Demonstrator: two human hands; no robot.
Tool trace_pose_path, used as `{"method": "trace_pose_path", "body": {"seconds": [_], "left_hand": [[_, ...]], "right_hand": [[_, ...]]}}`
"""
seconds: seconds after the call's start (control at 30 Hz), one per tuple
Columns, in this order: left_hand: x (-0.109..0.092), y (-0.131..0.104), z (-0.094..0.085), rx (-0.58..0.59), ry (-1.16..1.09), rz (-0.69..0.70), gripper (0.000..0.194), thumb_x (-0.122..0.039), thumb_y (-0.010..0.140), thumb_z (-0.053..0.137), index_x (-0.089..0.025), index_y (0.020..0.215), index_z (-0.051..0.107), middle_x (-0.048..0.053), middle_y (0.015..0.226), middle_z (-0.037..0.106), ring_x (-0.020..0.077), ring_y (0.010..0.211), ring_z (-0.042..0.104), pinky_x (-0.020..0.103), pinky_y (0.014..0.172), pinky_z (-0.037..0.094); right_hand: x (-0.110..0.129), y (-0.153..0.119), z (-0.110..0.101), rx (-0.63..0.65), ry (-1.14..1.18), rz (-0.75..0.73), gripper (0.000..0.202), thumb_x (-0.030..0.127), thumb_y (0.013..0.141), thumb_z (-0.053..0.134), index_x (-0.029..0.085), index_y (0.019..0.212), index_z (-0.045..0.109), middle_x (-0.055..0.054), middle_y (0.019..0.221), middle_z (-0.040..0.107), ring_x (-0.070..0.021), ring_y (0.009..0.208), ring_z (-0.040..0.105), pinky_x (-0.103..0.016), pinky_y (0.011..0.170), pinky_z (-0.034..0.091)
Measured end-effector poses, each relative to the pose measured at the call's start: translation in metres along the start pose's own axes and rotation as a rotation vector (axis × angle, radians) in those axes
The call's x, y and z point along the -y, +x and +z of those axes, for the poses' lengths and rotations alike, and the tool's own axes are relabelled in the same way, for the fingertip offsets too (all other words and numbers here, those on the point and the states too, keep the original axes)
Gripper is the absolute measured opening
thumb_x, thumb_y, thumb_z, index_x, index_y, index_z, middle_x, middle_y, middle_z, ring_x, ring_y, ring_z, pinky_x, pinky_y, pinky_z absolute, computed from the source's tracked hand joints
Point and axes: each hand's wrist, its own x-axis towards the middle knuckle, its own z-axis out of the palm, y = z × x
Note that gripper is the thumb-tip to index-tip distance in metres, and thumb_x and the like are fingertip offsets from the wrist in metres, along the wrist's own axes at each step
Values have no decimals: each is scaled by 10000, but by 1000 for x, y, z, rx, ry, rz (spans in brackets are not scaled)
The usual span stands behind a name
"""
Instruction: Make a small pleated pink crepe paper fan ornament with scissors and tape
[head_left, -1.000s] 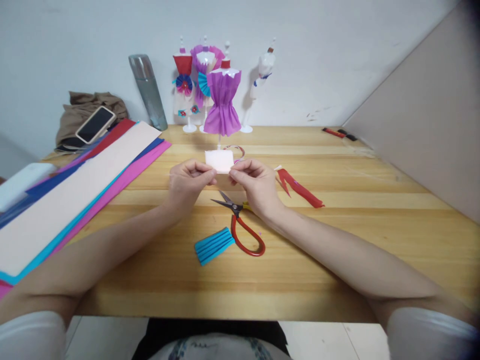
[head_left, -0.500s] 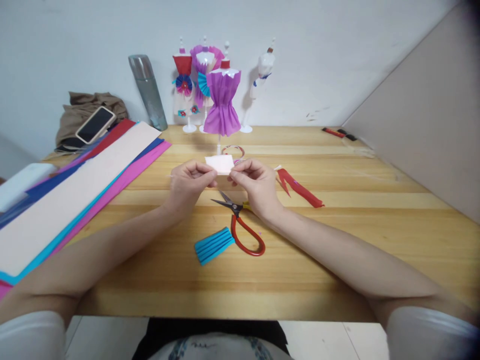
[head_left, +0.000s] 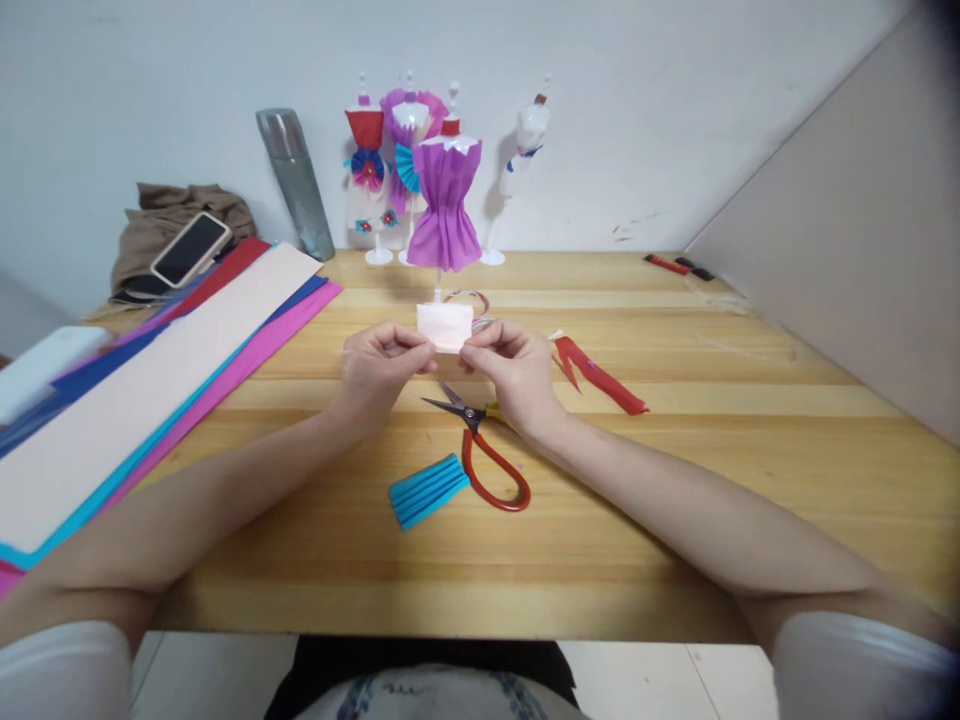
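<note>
A small pale pink piece of paper (head_left: 445, 326) is stretched between my two hands above the table. My left hand (head_left: 385, 368) pinches its lower left corner, and my right hand (head_left: 516, 372) pinches the lower right. Just below them lie scissors (head_left: 472, 412) with parted blades and a red handle loop; the other handle is partly under my right hand. Beside that loop sits a pleated blue paper piece (head_left: 427, 491). Behind the pink paper stands a small dress form in a gathered purple paper dress (head_left: 447, 205). A roll of tape (head_left: 472, 300) is partly hidden behind the paper.
Long coloured paper sheets (head_left: 165, 360) lie at the left, near a phone (head_left: 192, 249) and brown cloth (head_left: 161, 220). A bottle (head_left: 296, 185) and several dress forms (head_left: 367, 170) stand along the wall. Red paper scraps (head_left: 600, 378) are right of my hands.
The pink paper has turned in my fingers, so more of its face shows and it sits slightly further right. Both hands keep their pinch and have barely moved.
</note>
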Motion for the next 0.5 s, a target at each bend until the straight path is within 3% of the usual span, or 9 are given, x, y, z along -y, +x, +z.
{"method": "trace_pose_path", "body": {"seconds": [0.5], "left_hand": [[-4,-2,0,-1,-9,14,142,-243,630,773,-161,654,659,-5,549,679,144,534,652,279,608,544]], "right_hand": [[1,0,-1,1,20,-23,118,220,639,722,222,617,606,22,619,615,-140,562,551,-309,594,448]]}}
